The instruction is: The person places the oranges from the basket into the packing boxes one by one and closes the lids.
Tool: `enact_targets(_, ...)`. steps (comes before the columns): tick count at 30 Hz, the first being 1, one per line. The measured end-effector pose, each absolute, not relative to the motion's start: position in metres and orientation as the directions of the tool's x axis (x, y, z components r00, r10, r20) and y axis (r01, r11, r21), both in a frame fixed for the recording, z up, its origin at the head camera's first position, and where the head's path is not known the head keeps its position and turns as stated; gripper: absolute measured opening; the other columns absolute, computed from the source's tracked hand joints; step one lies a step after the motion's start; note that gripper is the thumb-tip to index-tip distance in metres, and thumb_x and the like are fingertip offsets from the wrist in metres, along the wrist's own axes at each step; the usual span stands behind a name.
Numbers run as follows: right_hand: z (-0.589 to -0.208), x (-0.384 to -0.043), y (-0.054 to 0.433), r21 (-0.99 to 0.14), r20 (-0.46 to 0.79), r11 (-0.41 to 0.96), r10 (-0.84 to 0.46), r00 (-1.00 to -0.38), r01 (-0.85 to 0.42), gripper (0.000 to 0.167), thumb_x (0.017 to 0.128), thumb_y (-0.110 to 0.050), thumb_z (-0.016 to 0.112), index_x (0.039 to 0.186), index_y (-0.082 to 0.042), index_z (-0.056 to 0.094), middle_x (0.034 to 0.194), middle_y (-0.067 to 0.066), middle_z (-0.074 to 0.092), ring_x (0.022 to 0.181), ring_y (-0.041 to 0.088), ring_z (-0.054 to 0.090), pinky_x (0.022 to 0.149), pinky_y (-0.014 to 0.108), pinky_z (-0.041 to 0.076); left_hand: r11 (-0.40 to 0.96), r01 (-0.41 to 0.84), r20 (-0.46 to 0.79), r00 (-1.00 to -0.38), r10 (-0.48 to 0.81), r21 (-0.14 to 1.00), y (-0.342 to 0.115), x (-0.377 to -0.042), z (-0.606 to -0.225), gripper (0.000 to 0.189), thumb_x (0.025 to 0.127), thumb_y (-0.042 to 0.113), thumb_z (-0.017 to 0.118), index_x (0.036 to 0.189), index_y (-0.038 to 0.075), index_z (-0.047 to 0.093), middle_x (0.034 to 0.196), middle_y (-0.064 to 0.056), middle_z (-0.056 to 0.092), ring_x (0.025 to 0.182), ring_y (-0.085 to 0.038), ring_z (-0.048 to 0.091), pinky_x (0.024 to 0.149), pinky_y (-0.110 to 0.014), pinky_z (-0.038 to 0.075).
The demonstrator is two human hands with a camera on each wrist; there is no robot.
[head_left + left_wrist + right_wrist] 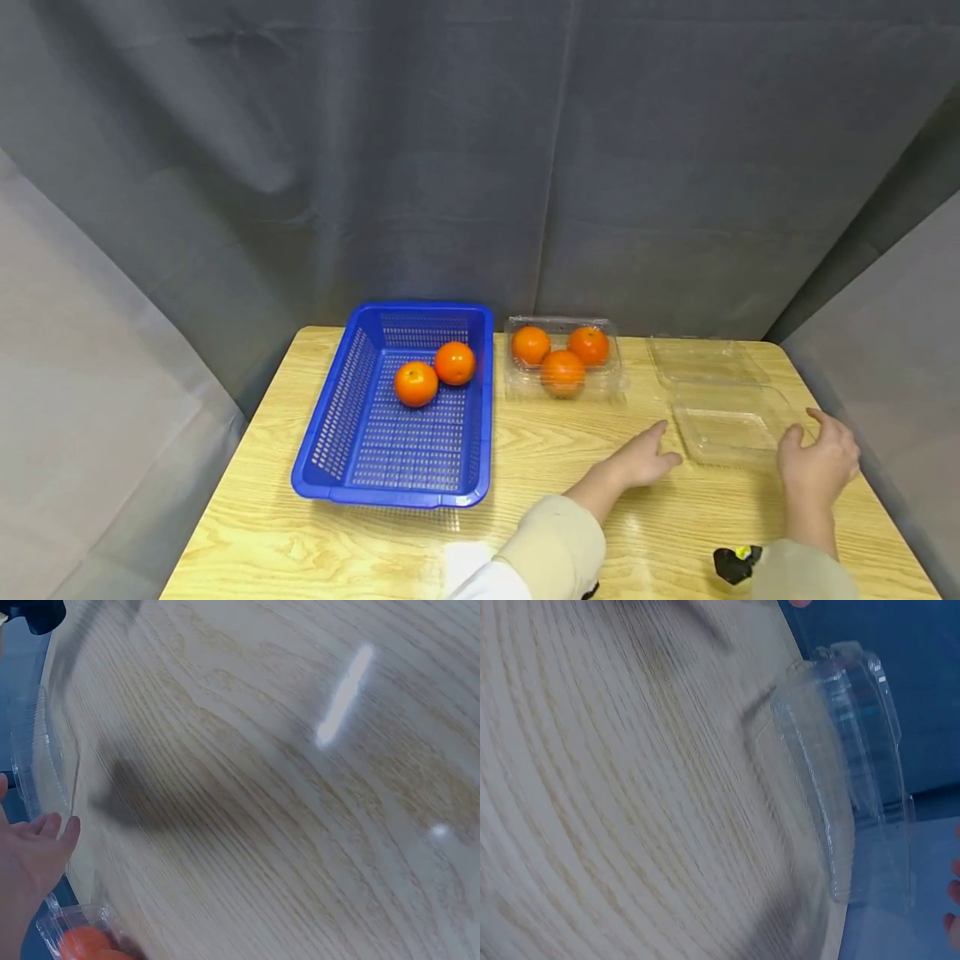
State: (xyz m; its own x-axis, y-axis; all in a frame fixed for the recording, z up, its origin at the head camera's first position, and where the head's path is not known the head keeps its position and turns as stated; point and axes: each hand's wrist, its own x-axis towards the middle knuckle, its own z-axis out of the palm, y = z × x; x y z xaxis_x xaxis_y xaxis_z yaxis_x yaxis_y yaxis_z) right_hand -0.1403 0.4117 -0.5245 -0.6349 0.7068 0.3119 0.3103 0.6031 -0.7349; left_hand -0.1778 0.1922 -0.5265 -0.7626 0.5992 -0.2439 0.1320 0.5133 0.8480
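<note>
A clear plastic clamshell box (738,425) lies unfolded at the right of the table, its lid (705,360) laid back toward the curtain. No fruit lies inside it. To its left is my left hand (641,457), fingers extended and apart from the box's edge. My right hand (820,458) is by the box's right side, thumb and fingers spread; whether it touches the rim is hard to tell. In the right wrist view the clear box (832,772) stands at the table's edge, with only fingertips (954,892) in sight.
A blue plastic basket (303,479) at the left holds two oranges (416,384). Between basket and empty box stands another clear clamshell (603,385) with three oranges (562,372). A grey curtain (450,167) hangs behind the wooden table (247,533).
</note>
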Motion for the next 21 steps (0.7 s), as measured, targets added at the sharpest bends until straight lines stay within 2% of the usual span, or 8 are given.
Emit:
enact_targets(8, -0.527, -0.136, 0.424, -0.750, 0.105, 0.517, 0.710, -0.697, 0.413, 0.052, 0.091, -0.015, 0.033, 0.140, 0.001, 0.028, 0.140, 0.031, 0.027, 0.129, 0.048, 0.021, 0.105, 0.055, 0.017, 0.397, -0.027, -0.291, -0.728, 0.621, 0.917, 0.197, -0.175, -0.524, 0.062, 0.091, 0.039, 0.047, 0.145, 0.023, 0.021, 0.145, 0.007, 0.031, 0.129, -0.013, 0.036, 0.102, -0.027, 0.032)
enact_targets(11, -0.528, -0.135, 0.426, -0.755, 0.066, 0.494, 0.711, -0.700, 0.431, 0.053, 0.091, -0.015, 0.034, 0.141, 0.000, 0.027, 0.140, 0.031, 0.027, 0.129, 0.047, 0.023, 0.104, 0.054, 0.020, 0.358, -0.043, -0.278, -0.717, 0.639, 0.933, 0.199, -0.175, -0.524, 0.063, 0.090, 0.038, 0.048, 0.146, 0.024, 0.021, 0.146, 0.008, 0.029, 0.129, -0.013, 0.035, 0.101, -0.028, 0.033)
enact_targets(17, -0.530, -0.132, 0.426, -0.748, 0.001, 0.476, 0.698, -0.716, 0.463, 0.054, 0.089, -0.012, 0.033, 0.141, 0.002, 0.026, 0.138, 0.033, 0.029, 0.125, 0.048, 0.028, 0.099, 0.057, 0.025, 0.343, -0.076, -0.299, -0.686, 0.664, 0.936, 0.201, -0.174, -0.523, 0.062, 0.088, 0.039, 0.049, 0.144, 0.034, 0.021, 0.145, 0.014, 0.027, 0.131, -0.009, 0.031, 0.103, -0.032, 0.031)
enact_targets(21, -0.534, -0.129, 0.426, -0.757, 0.000, 0.463, 0.707, -0.708, 0.462, 0.056, 0.083, -0.005, 0.034, 0.139, 0.004, 0.031, 0.136, 0.031, 0.034, 0.123, 0.047, 0.031, 0.098, 0.056, 0.027, 0.349, -0.085, -0.310, -0.679, 0.665, 0.933, 0.201, -0.172, -0.524, 0.060, 0.088, 0.039, 0.049, 0.143, 0.034, 0.025, 0.145, 0.013, 0.028, 0.130, -0.010, 0.033, 0.102, -0.033, 0.032)
